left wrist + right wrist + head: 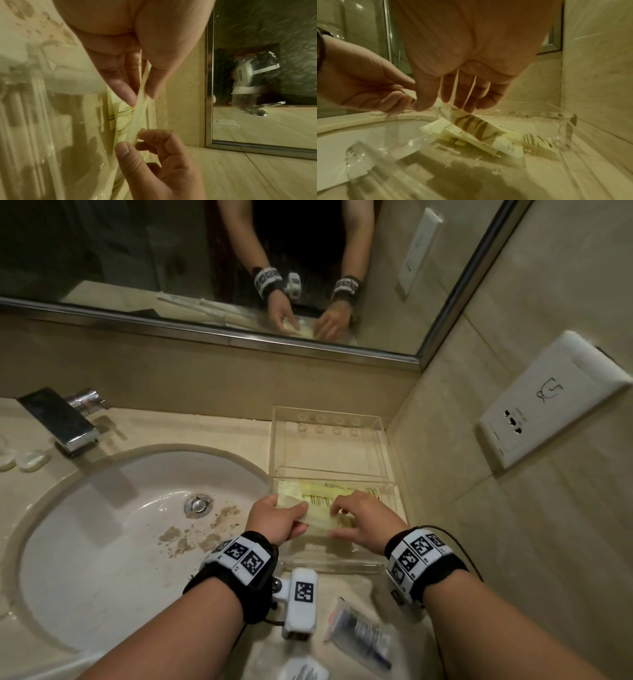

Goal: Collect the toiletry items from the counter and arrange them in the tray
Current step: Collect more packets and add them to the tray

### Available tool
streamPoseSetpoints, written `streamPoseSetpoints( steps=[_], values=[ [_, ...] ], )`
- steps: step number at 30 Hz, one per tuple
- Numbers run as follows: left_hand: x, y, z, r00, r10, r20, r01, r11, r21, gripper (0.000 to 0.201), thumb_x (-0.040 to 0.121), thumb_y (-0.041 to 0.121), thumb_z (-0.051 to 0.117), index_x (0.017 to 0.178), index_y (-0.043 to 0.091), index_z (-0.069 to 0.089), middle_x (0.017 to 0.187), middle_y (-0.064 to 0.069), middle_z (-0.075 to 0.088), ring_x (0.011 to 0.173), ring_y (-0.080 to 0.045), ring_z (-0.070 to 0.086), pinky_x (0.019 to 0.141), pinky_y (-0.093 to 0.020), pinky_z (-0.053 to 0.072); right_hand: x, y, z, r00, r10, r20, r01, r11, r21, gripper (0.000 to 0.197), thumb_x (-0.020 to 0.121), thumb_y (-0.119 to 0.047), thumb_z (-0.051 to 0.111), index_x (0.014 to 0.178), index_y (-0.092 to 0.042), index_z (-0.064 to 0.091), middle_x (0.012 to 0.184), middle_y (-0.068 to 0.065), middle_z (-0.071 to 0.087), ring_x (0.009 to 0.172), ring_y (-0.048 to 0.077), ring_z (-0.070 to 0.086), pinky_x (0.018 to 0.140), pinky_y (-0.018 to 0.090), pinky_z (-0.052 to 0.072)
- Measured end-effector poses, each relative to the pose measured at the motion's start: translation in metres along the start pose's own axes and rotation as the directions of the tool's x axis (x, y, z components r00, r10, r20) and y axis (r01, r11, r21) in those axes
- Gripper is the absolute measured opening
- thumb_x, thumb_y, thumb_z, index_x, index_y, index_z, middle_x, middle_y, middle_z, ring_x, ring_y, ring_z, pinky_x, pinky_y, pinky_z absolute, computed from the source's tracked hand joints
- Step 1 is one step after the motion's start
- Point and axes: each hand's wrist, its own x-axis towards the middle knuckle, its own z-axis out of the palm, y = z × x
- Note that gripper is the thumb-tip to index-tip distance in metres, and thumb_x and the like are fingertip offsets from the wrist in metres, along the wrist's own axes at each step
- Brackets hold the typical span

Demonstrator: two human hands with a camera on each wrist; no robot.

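A pale yellow striped packet (320,513) hangs tilted over the near compartment of the clear acrylic tray (383,446), which stands right of the sink. My left hand (291,510) pinches the packet's left end between thumb and fingers (150,86). My right hand (339,515) pinches its right part, thumb (123,150) against fingertips. In the right wrist view the packet (476,125) slopes down from both hands (443,105) into the tray (565,129). More yellow packets (537,142) lie flat on the tray floor beneath it.
The white sink basin (120,525) and chrome faucet (61,419) sit to the left. A plastic-wrapped item (359,635) and a white packet (305,672) lie on the counter near me. The tiled wall with a socket (548,402) is close on the right, and a mirror (171,251) stands behind.
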Motion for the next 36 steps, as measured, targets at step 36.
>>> streamPoseSetpoints(
  steps=[36],
  values=[
    [-0.007, 0.005, -0.015, 0.998, 0.003, 0.061, -0.011, 0.991, 0.137, 0.012, 0.088, 0.009, 0.067, 0.093, 0.004, 0.057, 0.084, -0.016, 0.064, 0.062, -0.025, 0.061, 0.066, -0.036, 0.056, 0.029, 0.007, 0.019, 0.994, 0.091, -0.067, -0.107, 0.946, -0.306, 0.023, 0.085, -0.014, 0.06, 0.107, -0.011, 0.055, 0.105, 0.007, 0.056, 0.098, 0.029, 0.054, 0.076, 0.035, 0.045]
  ],
)
